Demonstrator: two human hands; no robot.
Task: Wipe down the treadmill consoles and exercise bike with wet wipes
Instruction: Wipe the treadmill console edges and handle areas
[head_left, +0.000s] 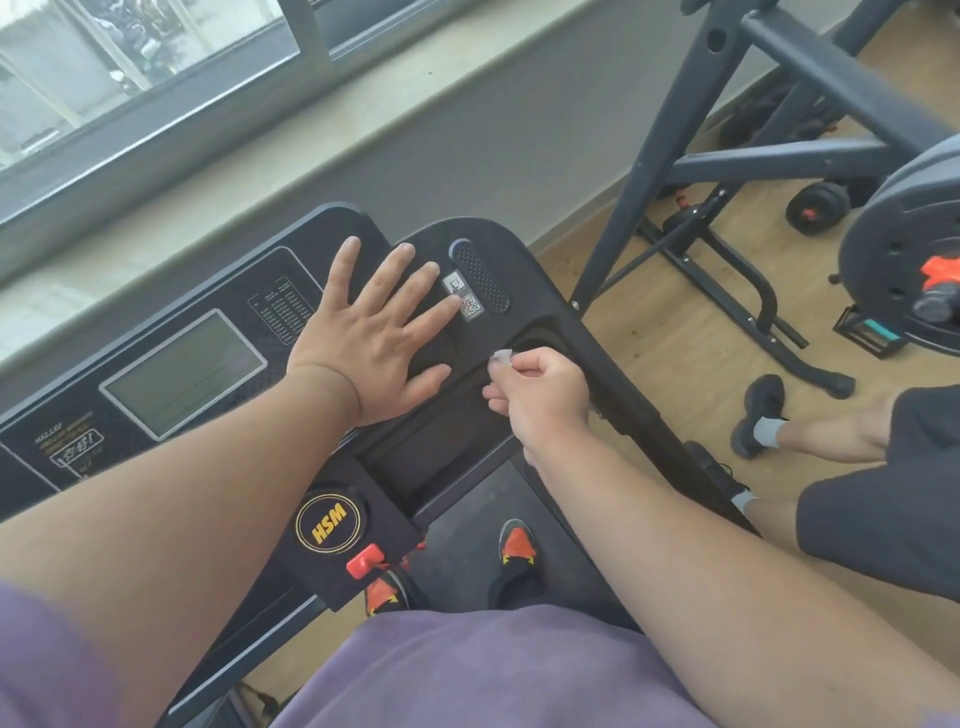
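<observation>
Fingers of the right hand curl round a small crumpled wet wipe, pinching it over the recessed tray of the treadmill console; the left hand lies flat on the console, all 5 digits spread and holding nothing. Soft, light and limp, the wipe will likely bunch up, so it is best bunched under the fingertips and pressed flat. Both forearms reach forward, right wrist bent down toward the tray.

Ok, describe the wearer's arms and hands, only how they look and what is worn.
Both forearms are bare to the edge of the picture. The left hand and right hand wear no gloves, rings or watch. A purple garment covers the body.
</observation>
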